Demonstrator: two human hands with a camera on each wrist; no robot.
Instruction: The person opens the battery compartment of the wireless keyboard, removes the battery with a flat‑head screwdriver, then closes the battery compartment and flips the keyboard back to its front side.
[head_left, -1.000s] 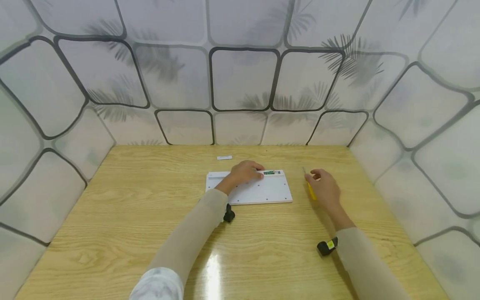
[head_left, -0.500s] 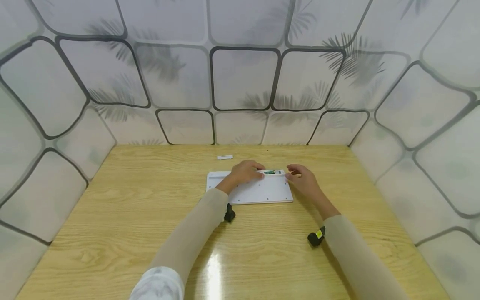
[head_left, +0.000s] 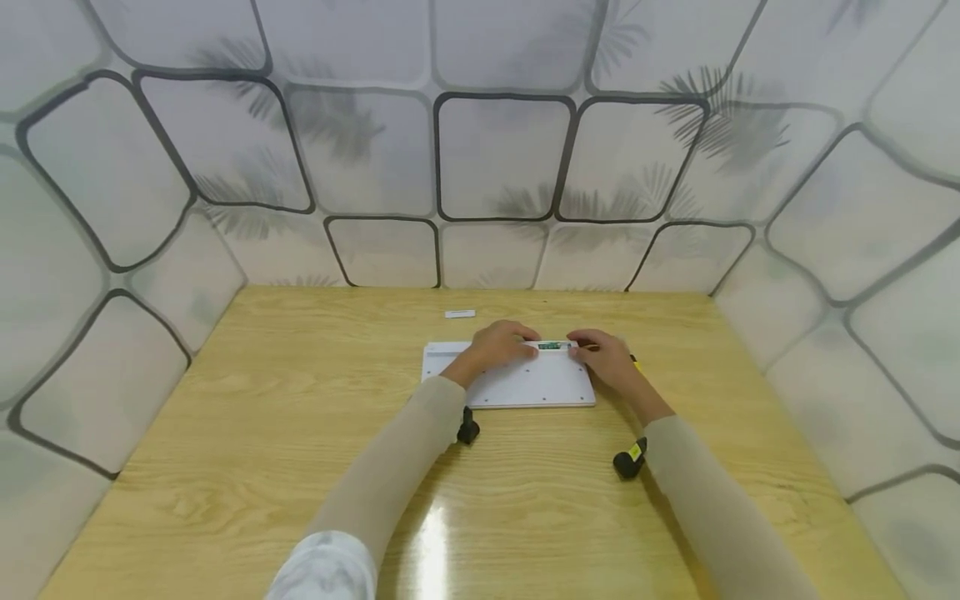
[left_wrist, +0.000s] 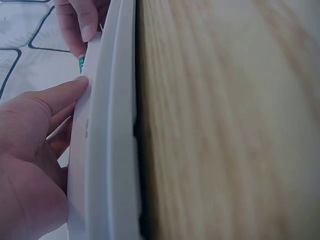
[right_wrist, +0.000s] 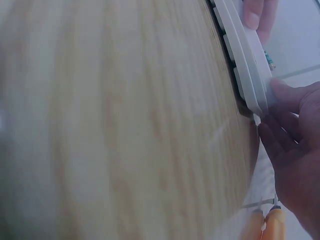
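Note:
A white keyboard [head_left: 536, 387] lies with its keys facing the table, as the right wrist view shows. My left hand [head_left: 502, 343] grips its far edge, thumb on the back and fingers over the edge. At the right end of the same edge, my right hand [head_left: 607, 360] pinches the corner between thumb and fingers. Between the hands, a small green piece [head_left: 550, 346] shows in a slot; in the left wrist view this green piece [left_wrist: 81, 62] is mostly hidden by the keyboard edge. A screwdriver's yellow handle [right_wrist: 274, 225] shows beside the right hand, its shaft largely hidden.
A small white strip [head_left: 460, 314] lies on the wooden table [head_left: 315, 375] behind the keyboard. Patterned walls [head_left: 506, 158] stand at the back and both sides. Black cameras are on both wrists, the left wrist camera [head_left: 468, 427] near the keyboard's front edge.
My right hand has moved left from beside the yellow screwdriver to the keyboard's right far corner. The left hand stays on the far edge. The head view has turned slightly.

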